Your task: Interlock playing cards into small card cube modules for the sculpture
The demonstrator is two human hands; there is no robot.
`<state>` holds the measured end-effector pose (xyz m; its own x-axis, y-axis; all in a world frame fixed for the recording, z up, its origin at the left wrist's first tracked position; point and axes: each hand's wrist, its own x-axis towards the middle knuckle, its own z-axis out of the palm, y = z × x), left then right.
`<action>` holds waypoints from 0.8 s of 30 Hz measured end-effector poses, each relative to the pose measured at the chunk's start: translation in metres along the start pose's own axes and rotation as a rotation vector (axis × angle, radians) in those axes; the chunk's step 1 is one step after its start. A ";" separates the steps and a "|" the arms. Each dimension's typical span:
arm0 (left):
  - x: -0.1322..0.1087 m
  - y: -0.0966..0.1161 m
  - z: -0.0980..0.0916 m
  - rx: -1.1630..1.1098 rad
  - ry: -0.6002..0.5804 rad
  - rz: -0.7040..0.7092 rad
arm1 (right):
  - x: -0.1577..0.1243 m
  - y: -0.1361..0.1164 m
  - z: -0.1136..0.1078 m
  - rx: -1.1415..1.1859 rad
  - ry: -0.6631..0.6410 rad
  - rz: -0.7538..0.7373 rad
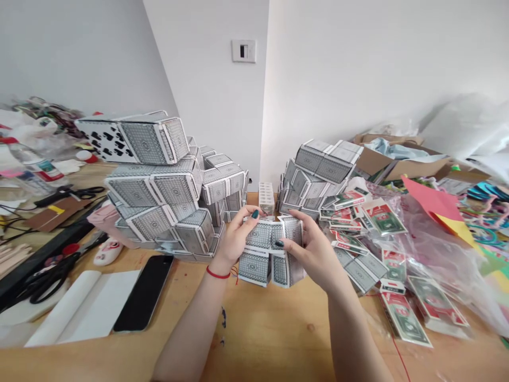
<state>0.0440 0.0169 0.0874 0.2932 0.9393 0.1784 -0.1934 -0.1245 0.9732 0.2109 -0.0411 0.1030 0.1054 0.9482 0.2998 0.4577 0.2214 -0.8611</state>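
In front of me, over the wooden table, is a piece made of folded playing cards with grey patterned backs. My left hand, a red string at its wrist, grips the piece's upper left edge, thumb on top. My right hand holds its right side, thumb pressed on the face near the middle and fingers behind. The undersides of the fingers are hidden. To the left rises a stack of card blocks, its top block showing spades. A second stack of card blocks stands behind my right hand.
Boxed card decks in red and green lie on the right, beside a cardboard box and plastic wrap. On the left are a black phone, an open notebook, scissors and a bottle. A wall stands behind.
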 end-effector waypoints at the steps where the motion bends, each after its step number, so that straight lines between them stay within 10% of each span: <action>1: 0.001 -0.001 -0.001 -0.006 -0.004 -0.015 | 0.001 0.002 -0.002 0.045 -0.022 0.016; 10: 0.002 0.004 -0.006 -0.024 -0.052 -0.100 | 0.005 -0.004 -0.008 0.108 -0.155 0.164; 24: 0.004 0.001 -0.011 -0.079 -0.023 -0.064 | 0.000 -0.012 -0.004 0.377 0.028 0.091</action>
<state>0.0350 0.0238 0.0879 0.3286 0.9368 0.1201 -0.2461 -0.0379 0.9685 0.2089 -0.0452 0.1153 0.1574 0.9624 0.2215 0.0892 0.2095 -0.9737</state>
